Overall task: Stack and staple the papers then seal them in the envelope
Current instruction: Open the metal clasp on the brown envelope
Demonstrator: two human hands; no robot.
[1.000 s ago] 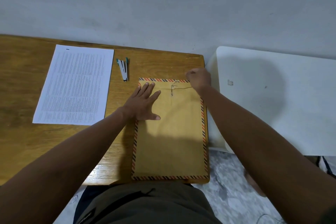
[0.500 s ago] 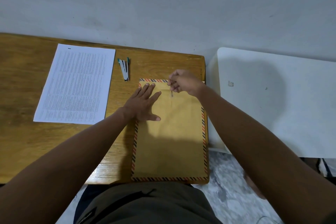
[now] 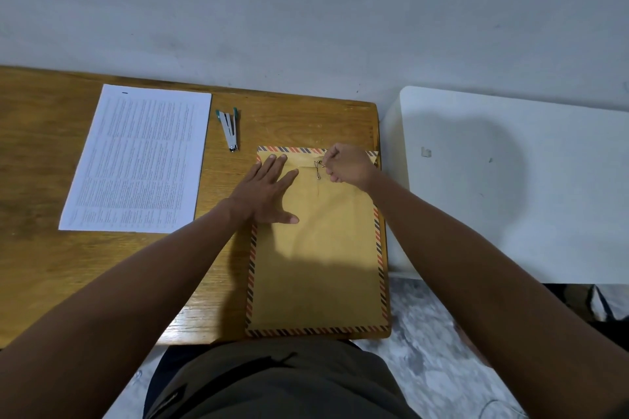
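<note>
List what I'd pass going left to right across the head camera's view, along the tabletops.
printed paper sheet → stapler → left hand, flat on the brown envelope → right hand, pinching the envelope's string → white table.

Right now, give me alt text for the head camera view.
The right hand pinches the string at the flap of a brown envelope while the left hand presses it flat on a wooden table. A printed sheet and stapler lie left.
</note>
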